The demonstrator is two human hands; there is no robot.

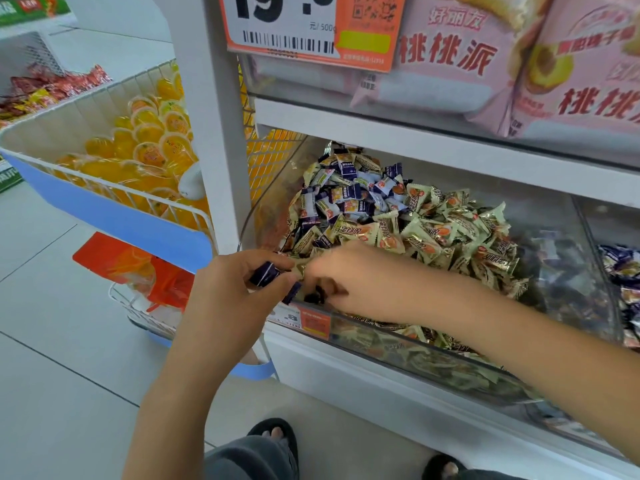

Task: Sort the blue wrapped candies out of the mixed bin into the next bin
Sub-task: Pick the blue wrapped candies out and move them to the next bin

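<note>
A clear mixed bin [391,336] holds a heap of pale green wrapped candies [446,233] with blue wrapped candies [346,195] piled at its back left. My left hand [228,292] hovers at the bin's front left corner and grips several blue candies [266,273] in its curled fingers. My right hand [349,285] reaches in from the right, right beside the left, and pinches a dark blue candy [317,296] under its fingers. The neighbouring bin [588,271] to the right holds blue candies [623,265] at the frame's edge.
A white shelf post [207,133] stands left of the bin. Pink snack packs [485,64] fill the shelf above. A wire basket [114,188] of orange jelly cups juts out at left. An orange price tag [304,318] is stuck on the bin front. My sandalled feet [277,434] stand below.
</note>
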